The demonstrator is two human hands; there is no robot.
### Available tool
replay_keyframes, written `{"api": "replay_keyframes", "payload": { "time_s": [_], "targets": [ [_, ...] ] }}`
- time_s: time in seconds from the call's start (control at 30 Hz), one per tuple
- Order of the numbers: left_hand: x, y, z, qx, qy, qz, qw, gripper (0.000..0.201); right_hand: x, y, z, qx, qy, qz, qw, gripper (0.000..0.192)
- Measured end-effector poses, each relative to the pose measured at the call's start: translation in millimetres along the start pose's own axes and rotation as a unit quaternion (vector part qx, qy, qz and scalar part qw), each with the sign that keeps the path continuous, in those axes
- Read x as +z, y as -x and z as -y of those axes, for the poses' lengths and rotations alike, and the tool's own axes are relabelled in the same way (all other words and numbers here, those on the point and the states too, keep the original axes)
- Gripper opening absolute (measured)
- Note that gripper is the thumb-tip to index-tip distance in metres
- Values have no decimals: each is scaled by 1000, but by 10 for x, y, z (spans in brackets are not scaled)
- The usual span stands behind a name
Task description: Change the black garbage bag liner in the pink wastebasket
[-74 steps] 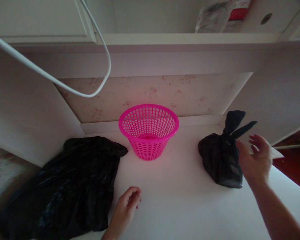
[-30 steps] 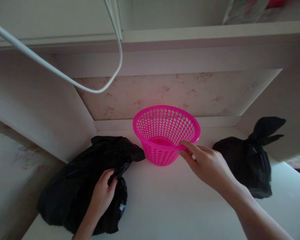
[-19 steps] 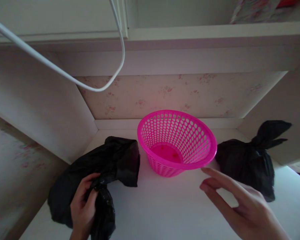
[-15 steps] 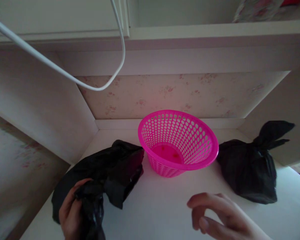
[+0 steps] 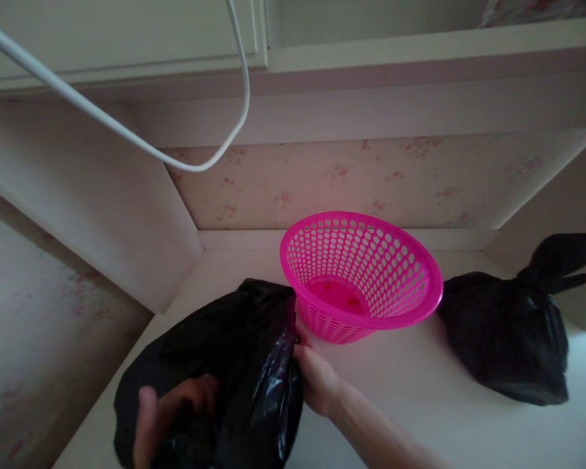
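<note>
- Since half a second ago your right hand [image 5: 317, 378] has crossed from open air to the loose black bag [image 5: 224, 365], and your left hand [image 5: 170, 410] has drawn that bag nearer to you.
- Your left hand grips the bag's near folds, fingers closed into the plastic. Your right hand presses the bag's right edge; its fingertips are hidden, so it probably pinches the film, though you cannot be sure.
- That bag lies on the white desk [image 5: 410, 404], touching the left wall of the pink basket [image 5: 361, 273], which stands upright and looks empty.
- Risk: pulling the bag up while it leans on the basket could tip or slide so light a basket.
- Risk: thin film may slip from a shallow grip, or tear if your hands pull apart.
- The tied black bag [image 5: 508, 332] sits just right of the basket, apart from your hands.
- Open desk lies in front of you; the alcove walls close in behind and left, and a white cable [image 5: 127, 133] hangs overhead.
</note>
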State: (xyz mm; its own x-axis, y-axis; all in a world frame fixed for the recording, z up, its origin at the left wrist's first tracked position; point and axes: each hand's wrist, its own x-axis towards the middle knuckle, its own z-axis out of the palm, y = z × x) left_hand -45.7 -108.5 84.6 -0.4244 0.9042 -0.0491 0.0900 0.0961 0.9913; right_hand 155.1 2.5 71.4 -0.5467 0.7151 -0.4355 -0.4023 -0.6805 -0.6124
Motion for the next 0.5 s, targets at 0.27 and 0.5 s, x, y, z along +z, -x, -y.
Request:
{"api": "replay_keyframes", "payload": {
  "time_s": [0.27,0.5],
  "targets": [
    [66,79,-3,-12,-36,27,999,59,288,298,95,-222,369,212,877,27],
    [185,186,-384,-56,-77,29,995,54,383,372,199,-286,569,274,721,20]
  ]
}}
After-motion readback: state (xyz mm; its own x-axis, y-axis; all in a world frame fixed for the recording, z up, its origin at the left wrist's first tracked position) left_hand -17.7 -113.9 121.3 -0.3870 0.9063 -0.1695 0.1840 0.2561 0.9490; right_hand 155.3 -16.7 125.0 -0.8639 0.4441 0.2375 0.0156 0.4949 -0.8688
